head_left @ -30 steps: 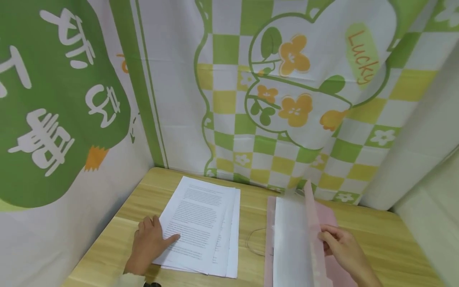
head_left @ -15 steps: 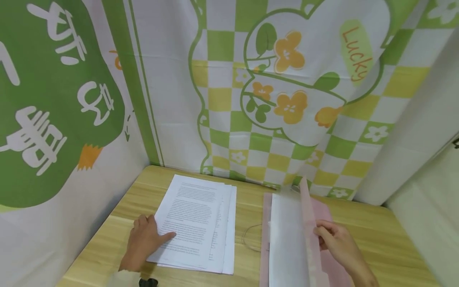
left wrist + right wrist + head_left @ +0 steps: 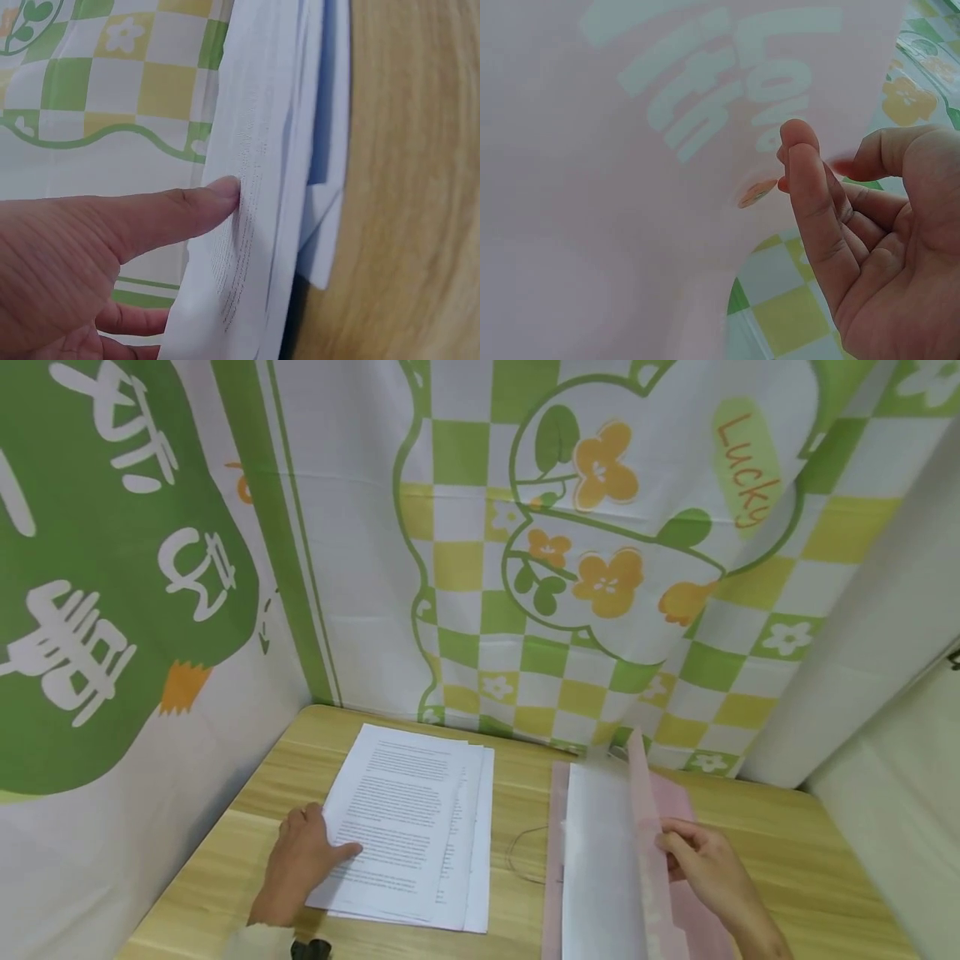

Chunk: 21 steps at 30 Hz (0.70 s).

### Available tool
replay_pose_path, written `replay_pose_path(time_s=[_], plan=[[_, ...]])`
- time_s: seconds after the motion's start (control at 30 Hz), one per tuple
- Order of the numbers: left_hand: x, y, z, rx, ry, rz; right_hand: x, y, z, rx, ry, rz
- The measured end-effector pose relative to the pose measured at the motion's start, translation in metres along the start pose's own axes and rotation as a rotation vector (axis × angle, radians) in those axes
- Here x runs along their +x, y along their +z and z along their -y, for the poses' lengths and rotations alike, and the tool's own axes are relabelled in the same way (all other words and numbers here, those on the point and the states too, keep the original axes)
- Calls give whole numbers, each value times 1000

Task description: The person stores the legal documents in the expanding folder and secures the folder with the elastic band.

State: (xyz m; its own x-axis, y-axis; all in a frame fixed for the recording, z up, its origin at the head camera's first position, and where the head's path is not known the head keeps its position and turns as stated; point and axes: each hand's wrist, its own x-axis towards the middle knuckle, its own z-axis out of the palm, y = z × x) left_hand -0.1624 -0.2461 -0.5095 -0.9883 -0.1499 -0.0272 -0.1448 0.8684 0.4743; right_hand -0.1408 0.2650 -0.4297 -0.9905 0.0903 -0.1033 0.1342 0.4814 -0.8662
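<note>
A stack of printed paper sheets (image 3: 405, 818) lies on the left of the table, its lower pages fanned out to the right. My left hand (image 3: 300, 860) grips the stack's left edge. In the left wrist view the thumb (image 3: 165, 217) rests on the printed top page, while the fingertips are hidden behind the paper's edge. On the right is an opened pink file folder (image 3: 651, 843) holding a whitish sheet (image 3: 596, 868). Between thumb and fingers, my right hand (image 3: 708, 868) pinches the folder's raised cover. Pale green lettering marks that cover (image 3: 780, 82) in the right wrist view.
A thin cord loop (image 3: 513, 852) sticks out from the folder's left side onto the wooden table (image 3: 810, 868). Behind the table hangs a green checkered curtain (image 3: 465, 568). Something small and dark (image 3: 311, 950) shows beside the left wrist.
The head view has shifted slightly, so everything sits a little further left and up in it. Both hands keep their hold on the paper stack and the folder cover.
</note>
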Motion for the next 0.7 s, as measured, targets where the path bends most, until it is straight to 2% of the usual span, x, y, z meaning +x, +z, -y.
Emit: replay_pose_path(time_s=[0.33,0.7], plan=[[-4,1,-3,-31,6,-49,-1,1,-1,25,-16,-11],[2,2,-8,-121,-10,0,-7,-2,-2,22,-71,-57]])
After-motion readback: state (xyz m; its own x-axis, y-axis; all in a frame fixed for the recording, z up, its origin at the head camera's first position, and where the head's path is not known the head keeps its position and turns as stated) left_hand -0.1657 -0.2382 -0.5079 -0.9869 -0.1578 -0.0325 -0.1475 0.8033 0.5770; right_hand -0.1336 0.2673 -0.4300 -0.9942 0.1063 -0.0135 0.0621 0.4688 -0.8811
